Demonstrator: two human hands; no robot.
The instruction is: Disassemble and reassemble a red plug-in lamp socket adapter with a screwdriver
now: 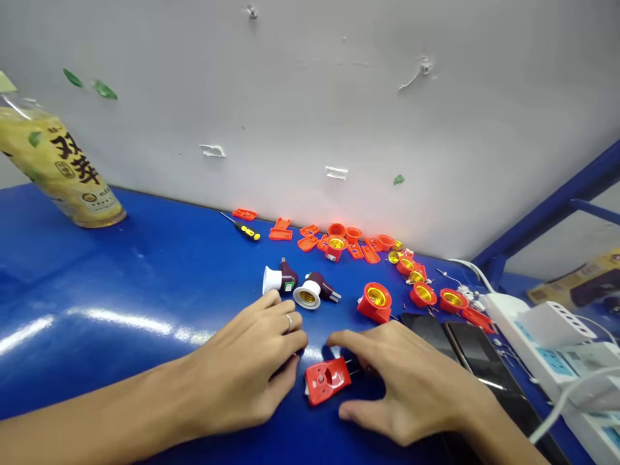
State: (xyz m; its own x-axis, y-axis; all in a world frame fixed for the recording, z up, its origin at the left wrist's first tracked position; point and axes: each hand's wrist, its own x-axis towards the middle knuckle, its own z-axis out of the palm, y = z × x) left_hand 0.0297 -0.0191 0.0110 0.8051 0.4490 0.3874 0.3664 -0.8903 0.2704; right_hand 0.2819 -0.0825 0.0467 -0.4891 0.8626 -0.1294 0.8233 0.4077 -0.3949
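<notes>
Blue tabletop (pixel 159 278), phones (pixel 477 352) beside right hand (pixel 404 384)

A flat grey wall (pixel 290 97) is standing behind a glossy blue tabletop (pixel 159 271). White light streaks (pixel 123 317) are gleaming there. At right, a straight blue bar (pixel 557 205) is slanting.

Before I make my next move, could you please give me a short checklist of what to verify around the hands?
1. Red plug piece on the blue table, between the hands: ok.
2. Right hand free: ok; its fingers are spread, with nothing visible in them.
3. Left hand free: cannot tell; its curled fingers may hide something.
4. Screwdriver close at hand: seemingly not ok; it lies beyond both hands, toward the wall.
5. Right forearm clear of the phones: cannot tell; it overlaps them in this view.
</notes>
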